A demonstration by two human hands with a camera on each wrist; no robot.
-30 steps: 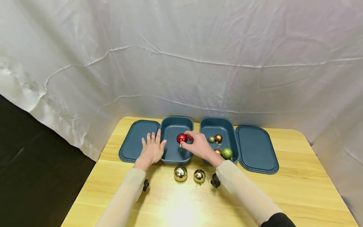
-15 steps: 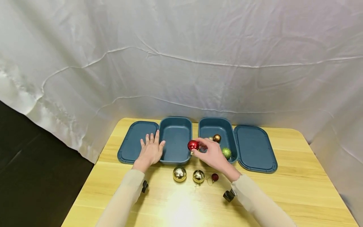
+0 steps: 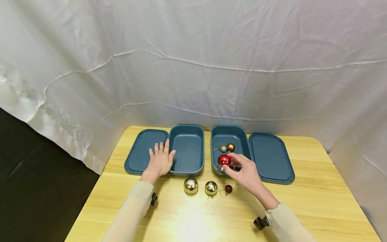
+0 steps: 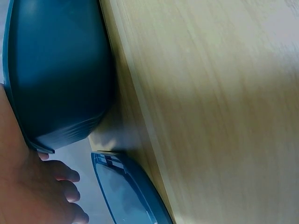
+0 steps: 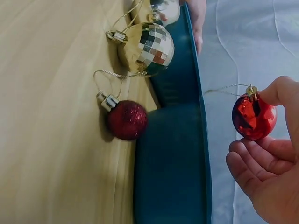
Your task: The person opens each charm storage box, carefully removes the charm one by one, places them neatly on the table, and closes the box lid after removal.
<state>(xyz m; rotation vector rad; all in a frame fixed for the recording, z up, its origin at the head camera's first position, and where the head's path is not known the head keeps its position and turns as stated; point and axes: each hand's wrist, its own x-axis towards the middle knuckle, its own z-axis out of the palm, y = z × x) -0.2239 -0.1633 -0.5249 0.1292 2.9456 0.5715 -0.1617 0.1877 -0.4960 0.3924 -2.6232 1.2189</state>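
Observation:
My right hand (image 3: 245, 170) pinches a shiny red Christmas ball (image 3: 224, 160) between thumb and fingers, over the front of the right blue box (image 3: 215, 134). In the right wrist view the red ball (image 5: 253, 116) shows its gold cap and string loop. My left hand (image 3: 159, 160) lies spread at the left rim of the left blue box (image 3: 187, 151), over the edge of the left lid (image 3: 140, 151); the left wrist view shows the hand (image 4: 28, 186) against the box's rim. Inside the right box lie a brown ball (image 3: 230, 147) and a small pale gold ball (image 3: 223, 149).
In front of the boxes sit a gold ball (image 3: 190, 185), a mirrored gold ball (image 3: 211, 188) and a small dark red ball (image 3: 228, 189) on the wooden table (image 3: 169, 215). The right lid (image 3: 270, 158) lies beside the right box. A pale curtain (image 3: 193, 84) hangs behind.
My right hand has carried the red ball rightward, from over the left box to over the right box. The left hand stays at its place.

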